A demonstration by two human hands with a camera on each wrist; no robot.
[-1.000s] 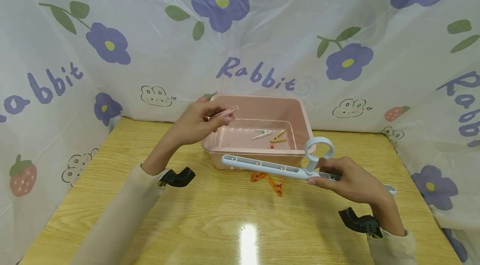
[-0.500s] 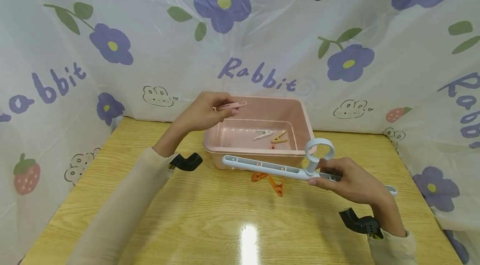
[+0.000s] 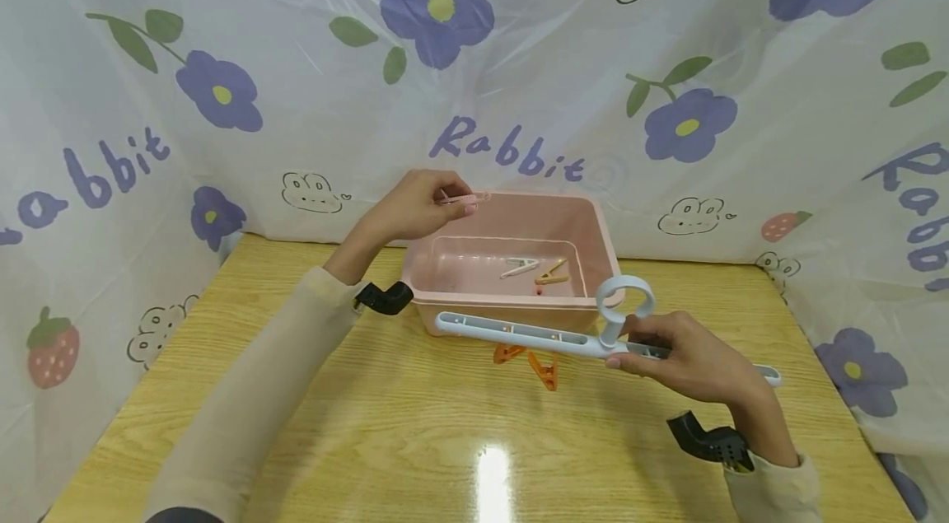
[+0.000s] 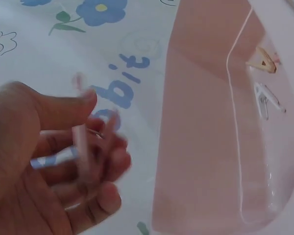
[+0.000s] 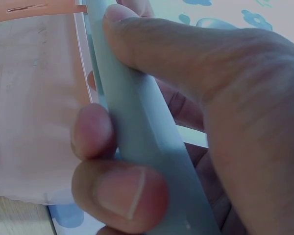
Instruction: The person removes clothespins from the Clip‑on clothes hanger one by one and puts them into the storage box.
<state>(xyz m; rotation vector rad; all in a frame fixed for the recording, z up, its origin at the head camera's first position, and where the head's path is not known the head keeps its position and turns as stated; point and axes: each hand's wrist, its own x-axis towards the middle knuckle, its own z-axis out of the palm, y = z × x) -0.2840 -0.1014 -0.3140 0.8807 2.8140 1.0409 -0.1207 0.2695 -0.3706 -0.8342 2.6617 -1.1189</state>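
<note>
My left hand [image 3: 418, 206] is over the back left corner of the pink bin [image 3: 511, 302]. Its fingers hold a pink clothespin [image 3: 467, 199], which is blurred in the left wrist view, where the hand [image 4: 34, 127] is seen from the palm side. My right hand [image 3: 685, 358] grips a pale blue hanger bar [image 3: 519, 333] beside its ring-shaped hook [image 3: 626, 284]. In the right wrist view the thumb and fingers wrap that bar [image 5: 142, 117]. Two orange clothespins [image 3: 544, 372] hang below the bar, in front of the bin.
Inside the bin lie a white clothespin [image 3: 521, 266], a tan clothespin [image 3: 552, 272] and a small red piece [image 3: 539, 290]. The bin stands on a wood-grain table [image 3: 393, 424] against a flower-printed curtain [image 3: 311, 128].
My left hand has moved up and to the right, from the bin's left side to its back rim, with the pink clothespin. The right hand and hanger have barely shifted.
</note>
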